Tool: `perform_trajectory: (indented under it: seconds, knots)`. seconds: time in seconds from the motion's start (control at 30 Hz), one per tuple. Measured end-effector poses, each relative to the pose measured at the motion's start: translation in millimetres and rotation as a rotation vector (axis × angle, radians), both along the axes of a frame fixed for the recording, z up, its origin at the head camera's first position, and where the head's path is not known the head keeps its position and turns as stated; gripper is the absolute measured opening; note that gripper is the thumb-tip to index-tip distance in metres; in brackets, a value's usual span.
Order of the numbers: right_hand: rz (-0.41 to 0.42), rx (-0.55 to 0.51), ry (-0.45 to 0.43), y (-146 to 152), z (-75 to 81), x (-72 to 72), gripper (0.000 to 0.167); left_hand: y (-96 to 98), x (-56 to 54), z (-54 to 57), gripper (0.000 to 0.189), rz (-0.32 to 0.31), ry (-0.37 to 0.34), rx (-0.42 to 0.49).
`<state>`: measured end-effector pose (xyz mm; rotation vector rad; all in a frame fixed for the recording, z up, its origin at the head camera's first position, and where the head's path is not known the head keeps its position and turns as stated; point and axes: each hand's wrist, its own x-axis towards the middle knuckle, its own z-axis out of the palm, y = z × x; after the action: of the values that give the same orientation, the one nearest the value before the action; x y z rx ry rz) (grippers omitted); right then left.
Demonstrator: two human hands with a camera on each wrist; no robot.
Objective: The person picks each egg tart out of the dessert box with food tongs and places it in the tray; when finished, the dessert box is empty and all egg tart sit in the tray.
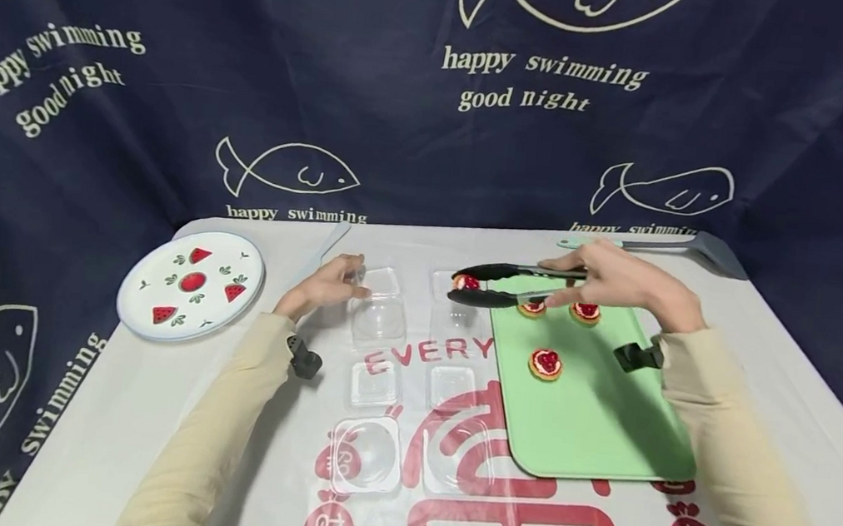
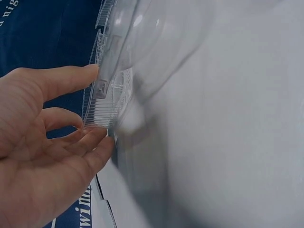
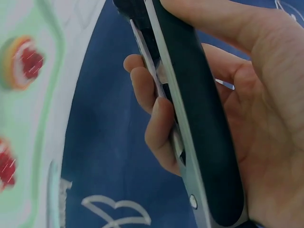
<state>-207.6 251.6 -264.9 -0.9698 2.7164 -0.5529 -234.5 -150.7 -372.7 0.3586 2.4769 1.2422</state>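
My right hand (image 1: 619, 276) grips black-and-silver tongs (image 1: 496, 271) by their handles; the right wrist view shows the tongs' handle (image 3: 199, 114) lying across the palm. Between the tong tips is a small red-topped tart (image 1: 467, 283), held over the back right clear plastic box (image 1: 456, 320). At the back left clear plastic box (image 1: 377, 318), my left hand (image 1: 328, 284) holds the edge, thumb on one side and fingers on the other, as the left wrist view shows on the box's ribbed rim (image 2: 107, 107). Three more tarts (image 1: 546, 364) lie on the green tray (image 1: 596, 420).
Two more open clear boxes (image 1: 367, 455) stand nearer the front. At the left lies a white plate (image 1: 141, 289) with a watermelon pattern, beside a pale blue utensil (image 1: 329, 242). A grey spatula (image 1: 719, 254) lies along the back edge behind the tray.
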Motion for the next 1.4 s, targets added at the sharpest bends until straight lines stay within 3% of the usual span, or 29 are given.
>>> perform_trajectory:
  seconds: [0.13, 0.27, 0.3, 0.5, 0.53, 0.77, 1.03, 1.4]
  knots:
    - [-0.051, -0.003, -0.002, 28.3, -8.1, 17.6, 0.056, 0.9, -0.5, -2.8, 0.076, -0.009, -0.006, 0.004]
    - [-0.084, 0.003, 0.061, 54.2, -15.2, 33.5, 0.055, 1.2, -0.4, -4.0, 0.076, -0.006, -0.009, 0.018]
    - [-0.09, -0.001, 0.074, 60.6, -17.0, 37.7, 0.054, 2.7, 3.2, 1.9, 0.076, -0.005, -0.017, 0.023]
    - [-0.142, -0.029, 0.133, 96.5, -26.1, 64.4, 0.052, 0.1, 3.6, 2.8, 0.073, -0.007, -0.029, 0.03]
    - [-0.153, -0.028, 0.141, 101.7, -27.6, 68.2, 0.052, -2.0, 0.0, -3.0, 0.074, -0.006, -0.026, 0.031]
    - [-0.254, -0.044, 0.125, 129.3, -38.0, 90.6, 0.053, -1.3, -0.7, -1.4, 0.075, -0.006, -0.037, 0.023]
    - [-0.35, -0.005, 0.119, 146.6, -42.3, 104.1, 0.055, -1.3, -3.0, -2.6, 0.07, -0.022, -0.028, 0.019]
    - [-0.37, 0.035, 0.126, 153.6, -51.4, 112.9, 0.061, 0.7, -2.1, -0.5, 0.069, -0.037, -0.022, 0.028]
